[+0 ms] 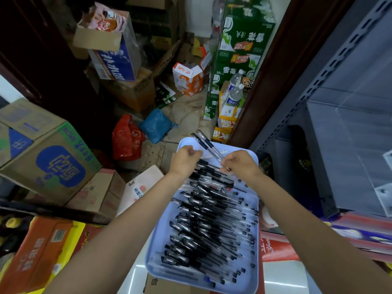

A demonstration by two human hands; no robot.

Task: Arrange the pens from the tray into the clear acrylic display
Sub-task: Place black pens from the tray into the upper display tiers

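A pale blue tray (252,270) lies in front of me, piled with several black-capped clear pens (210,223). My right hand (240,164) grips a small bunch of pens (206,144) that stick up and away past the tray's far rim. My left hand (185,159) hovers over the tray's far end with curled fingers, pinching at a pen in the pile. A clear acrylic display (360,158) stands on the grey shelf at the right; its edges are faint.
Grey metal shelving (331,66) rises on the right. Cardboard boxes (48,158) crowd the left and the floor beyond. Red (127,139) and blue (157,126) bags lie on the floor. Green drink cartons (239,52) stack at the back.
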